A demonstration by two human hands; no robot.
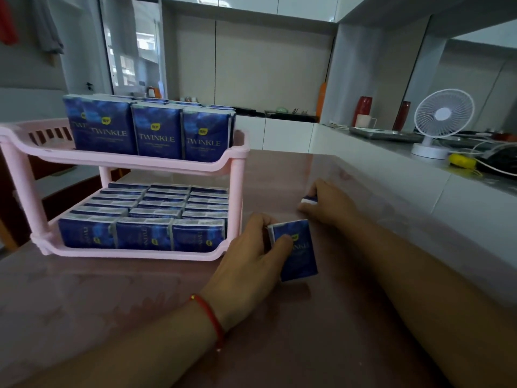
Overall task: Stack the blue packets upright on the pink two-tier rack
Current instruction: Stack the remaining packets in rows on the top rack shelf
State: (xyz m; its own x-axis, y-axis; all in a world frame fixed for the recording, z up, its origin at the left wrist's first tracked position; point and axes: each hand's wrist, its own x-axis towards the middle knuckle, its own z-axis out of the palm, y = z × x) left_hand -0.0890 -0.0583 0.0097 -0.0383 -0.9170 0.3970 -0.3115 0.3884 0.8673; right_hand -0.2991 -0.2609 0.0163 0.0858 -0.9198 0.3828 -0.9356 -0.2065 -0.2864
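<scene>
**Two hands on loose packets beside the filled pink rack**

Head view: a pink plastic two-tier rack (134, 161) is standing on the glossy reddish-brown worktop (112, 303). Its upper tier is holding dark blue rectangular "TWINKLE" packets (156, 133) standing upright, labels facing the camera, with an empty stretch of tier at the left end. Its lower tier is filled with rows of the same blue packets (167, 217), packed close together with their labels upside down.

Just to the right of the rack's lower tier, the left hand (251, 256) is gripping a single blue packet (298, 253), the thumb curled over its printed face and the fingers behind its far edge; the packet is tilting with its lower end touching the worktop. A red string bracelet (215, 320) is circling that wrist.

A little farther right of the rack, the right hand (327, 203) is lying on the worktop with its fingers curled round another small blue packet (310, 199), of which only one end is showing.

Well to the right of the rack, a white desk fan (439, 121) is standing on a pale raised counter (391, 169).
</scene>
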